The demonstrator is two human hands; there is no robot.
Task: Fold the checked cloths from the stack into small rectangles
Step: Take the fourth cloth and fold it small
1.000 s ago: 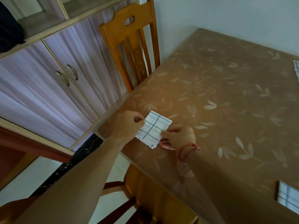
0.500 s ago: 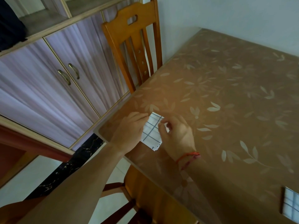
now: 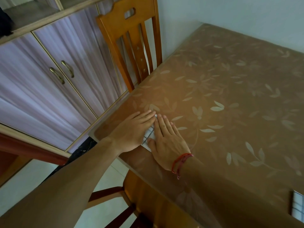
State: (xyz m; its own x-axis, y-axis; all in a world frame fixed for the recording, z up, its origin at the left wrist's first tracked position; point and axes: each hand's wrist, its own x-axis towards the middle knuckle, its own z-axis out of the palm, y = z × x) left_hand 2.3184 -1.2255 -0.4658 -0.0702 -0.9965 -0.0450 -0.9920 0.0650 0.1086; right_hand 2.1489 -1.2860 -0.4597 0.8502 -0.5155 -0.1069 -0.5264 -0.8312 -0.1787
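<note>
Pressing down with 2 flat palms, left hand and right hand side by side with fingers straight and gripping nothing, on the small folded checked cloth near the left corner of the table, hiding all but a narrow checked strip between them. Likely light, thin and limp, soft enough to crease under palm pressure yet prone to springing open or sliding on the glossy top, so best pinched at the stacked corners or along the folded edge. Lying well apart at the near right table edge, more checked fabric, probably the stack.
</note>
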